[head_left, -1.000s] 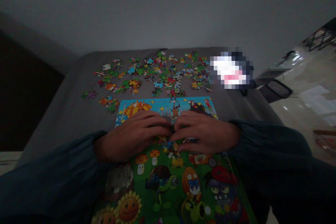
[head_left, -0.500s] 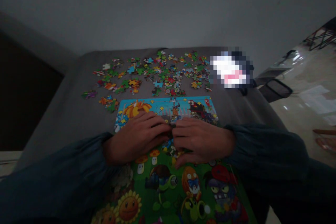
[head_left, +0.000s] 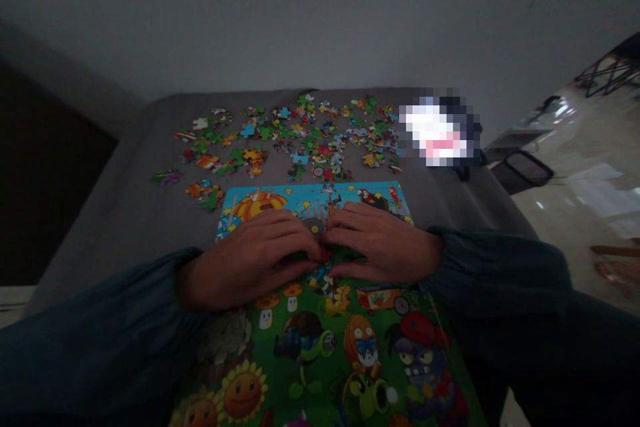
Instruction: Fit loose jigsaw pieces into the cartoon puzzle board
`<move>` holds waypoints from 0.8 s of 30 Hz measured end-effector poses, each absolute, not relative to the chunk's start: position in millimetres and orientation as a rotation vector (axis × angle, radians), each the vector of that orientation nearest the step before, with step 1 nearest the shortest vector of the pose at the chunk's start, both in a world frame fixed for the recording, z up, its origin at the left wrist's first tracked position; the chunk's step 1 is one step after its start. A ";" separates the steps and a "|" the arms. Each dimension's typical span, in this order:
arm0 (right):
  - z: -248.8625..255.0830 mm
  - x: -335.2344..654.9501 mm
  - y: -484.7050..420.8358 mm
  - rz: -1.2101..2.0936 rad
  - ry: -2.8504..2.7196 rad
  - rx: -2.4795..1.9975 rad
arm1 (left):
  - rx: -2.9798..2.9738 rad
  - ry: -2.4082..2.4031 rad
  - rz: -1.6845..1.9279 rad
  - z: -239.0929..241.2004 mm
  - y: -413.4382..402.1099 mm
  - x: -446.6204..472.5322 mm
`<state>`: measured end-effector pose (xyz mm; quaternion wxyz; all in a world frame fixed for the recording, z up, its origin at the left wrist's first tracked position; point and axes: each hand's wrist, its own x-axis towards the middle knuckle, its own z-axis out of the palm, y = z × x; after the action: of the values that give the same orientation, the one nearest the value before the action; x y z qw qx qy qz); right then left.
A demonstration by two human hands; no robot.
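We see our left hand [head_left: 247, 260] and our right hand [head_left: 383, 240] resting together over the middle of a cartoon jigsaw puzzle board [head_left: 310, 347], with the fingertips [head_left: 313, 250] almost touching; we cannot tell if they pinch a piece between them. The board lies close in front of us on a grey cloth cover [head_left: 120, 233]. Its near part and far edge show a whole picture, but near our fingers we see small pieces [head_left: 320, 277] and it looks unfinished. Much seems left to do: many loose puzzle pieces [head_left: 295, 140] lie scattered beyond the far edge of the board.
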<state>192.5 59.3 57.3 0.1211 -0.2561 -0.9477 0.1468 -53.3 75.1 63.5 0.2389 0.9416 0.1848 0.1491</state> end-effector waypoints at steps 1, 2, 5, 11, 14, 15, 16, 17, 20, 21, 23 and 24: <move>56.2 191.9 58.9 0.423 -2.772 -0.744 | 2.599 0.500 0.420 65.1 72.9 -52.4; 55.2 191.7 58.7 0.419 -2.772 -0.736 | 2.629 0.488 0.420 66.3 70.2 -51.3; 54.8 193.9 59.7 0.402 -2.757 -0.732 | 2.743 0.396 0.290 67.6 60.7 -47.3; 69.8 207.5 67.7 0.430 -2.872 -0.801 | 2.845 0.360 0.124 68.9 58.2 -47.4; 76.6 211.8 70.6 0.465 -2.922 -0.789 | 2.798 0.352 0.126 71.6 66.2 -53.1; 77.7 212.2 70.8 0.481 -2.929 -0.781 | 2.773 0.339 0.124 72.4 69.1 -55.1; 78.0 212.1 70.6 0.502 -2.931 -0.765 | 2.747 0.322 0.125 72.9 72.0 -57.0; 77.7 211.6 70.0 0.522 -2.930 -0.745 | 2.724 0.305 0.128 73.0 74.5 -58.7; 74.1 207.7 66.7 0.562 -2.915 -0.668 | 2.702 0.310 0.158 70.9 79.4 -61.9; 72.5 206.1 65.3 0.565 -2.910 -0.646 | 2.707 0.332 0.172 69.5 80.0 -62.4; 69.5 203.1 62.8 0.564 -2.895 -0.610 | 2.715 0.393 0.201 66.2 80.1 -62.5; 68.4 201.9 61.9 0.562 -2.888 -0.592 | 2.713 0.414 0.212 64.7 79.9 -62.2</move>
<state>201.9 61.9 68.4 0.0702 -0.1967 -0.9599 0.1869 -62.2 79.9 64.7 0.1934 0.9670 0.1476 0.0757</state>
